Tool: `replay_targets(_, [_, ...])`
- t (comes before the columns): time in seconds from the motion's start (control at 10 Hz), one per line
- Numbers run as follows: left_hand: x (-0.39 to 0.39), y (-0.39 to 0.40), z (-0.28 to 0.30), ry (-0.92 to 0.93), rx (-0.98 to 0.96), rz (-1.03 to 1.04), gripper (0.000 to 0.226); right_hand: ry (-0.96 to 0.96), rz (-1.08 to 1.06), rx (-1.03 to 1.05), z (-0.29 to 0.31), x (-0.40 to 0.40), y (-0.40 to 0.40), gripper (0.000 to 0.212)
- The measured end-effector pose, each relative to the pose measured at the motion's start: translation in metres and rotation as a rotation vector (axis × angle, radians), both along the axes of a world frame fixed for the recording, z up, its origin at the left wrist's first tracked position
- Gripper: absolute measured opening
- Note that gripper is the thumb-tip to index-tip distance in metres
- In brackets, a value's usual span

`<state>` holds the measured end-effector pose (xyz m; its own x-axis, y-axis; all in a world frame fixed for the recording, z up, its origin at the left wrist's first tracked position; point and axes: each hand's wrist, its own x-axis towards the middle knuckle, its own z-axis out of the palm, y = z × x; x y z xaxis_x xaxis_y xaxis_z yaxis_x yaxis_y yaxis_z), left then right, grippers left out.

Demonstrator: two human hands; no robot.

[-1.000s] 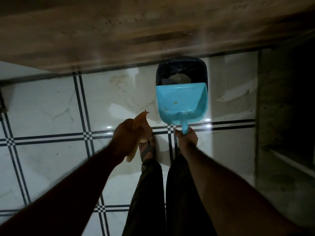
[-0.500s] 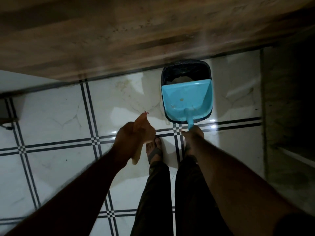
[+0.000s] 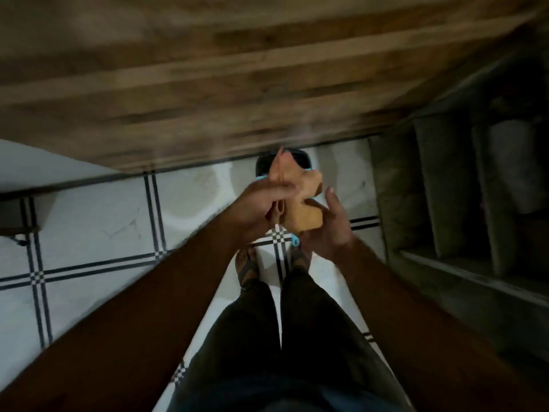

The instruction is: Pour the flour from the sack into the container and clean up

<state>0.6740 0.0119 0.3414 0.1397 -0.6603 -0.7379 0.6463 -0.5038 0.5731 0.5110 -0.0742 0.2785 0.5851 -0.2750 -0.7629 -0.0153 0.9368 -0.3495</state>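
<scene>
A crumpled tan cloth [image 3: 301, 200] is held up in front of me between both hands. My left hand [image 3: 261, 203] grips its left side with closed fingers. My right hand [image 3: 331, 224] cups its lower right side, with one finger sticking up. Behind the hands, a dark bin [image 3: 300, 156] stands on the floor against the wooden cabinet. Only the handle tip of the blue dustpan [image 3: 294, 241] and a sliver of its edge show below and beside the cloth. No flour sack or container is visible.
A wooden cabinet front [image 3: 237, 78] fills the top of the view. The white tiled floor [image 3: 104, 221] has dark grid lines. Dark shelving [image 3: 451, 197] stands at the right. My sandalled feet [image 3: 246, 269] are just below the hands.
My right hand has let go of the dustpan handle and come up to the tan cloth. My left hand has lifted the cloth up and rightward, covering the dustpan and bin. The view shifted.
</scene>
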Motion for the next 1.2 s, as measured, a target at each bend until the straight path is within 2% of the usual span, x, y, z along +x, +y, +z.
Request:
replay_targets(0.1, [-0.022, -0.045, 0.064, -0.080, -0.081, -0.220, 0.024, -0.074, -0.091, -0.091, 0.078, -0.029, -0.018, 0.093])
replay_targets(0.2, [-0.049, -0.093, 0.116, -0.175, -0.109, -0.391, 0.023, -0.050, -0.220, -0.203, 0.147, -0.065, -0.043, 0.044])
replay_targets(0.3, [-0.082, -0.135, 0.152, -0.439, -0.178, -0.603, 0.030, 0.091, -0.363, -0.293, 0.188, -0.114, -0.062, 0.023])
replay_targets(0.4, [-0.117, -0.166, 0.165, -0.752, -0.189, -0.766, 0.027, 0.227, -0.411, -0.377, 0.194, -0.169, -0.079, 0.046])
replay_targets(0.5, [-0.161, -0.201, 0.162, -0.854, -0.228, -0.838, 0.028, 0.285, -0.455, -0.429, 0.210, -0.222, -0.098, 0.043])
replay_targets(0.6, [-0.214, -0.251, 0.156, -0.881, -0.303, -0.844, 0.036, 0.372, -0.568, -0.529, 0.222, -0.274, -0.128, 0.036])
replay_targets(0.8, [-0.322, -0.357, 0.188, -0.900, -0.384, -0.742, 0.016, 0.487, -0.713, -0.669, 0.238, -0.364, -0.235, 0.040])
replay_targets(0.9, [-0.346, -0.400, 0.177, -0.950, -0.319, -0.781, 0.015, 0.572, -0.666, -0.590, 0.233, -0.388, -0.273, 0.040])
replay_targets(1.0, [-0.346, -0.410, 0.167, -1.235, -0.157, -0.938, 0.029, 0.825, -0.362, -0.515, 0.222, -0.400, -0.280, 0.037])
replay_targets(1.1, [-0.344, -0.405, 0.157, -1.428, -0.167, -1.034, 0.034, 1.077, -0.157, -0.625, 0.223, -0.407, -0.265, 0.027])
replay_targets(1.2, [-0.347, -0.402, 0.152, -1.468, -0.265, -1.149, 0.025, 1.182, -0.109, -0.686, 0.228, -0.406, -0.252, 0.025])
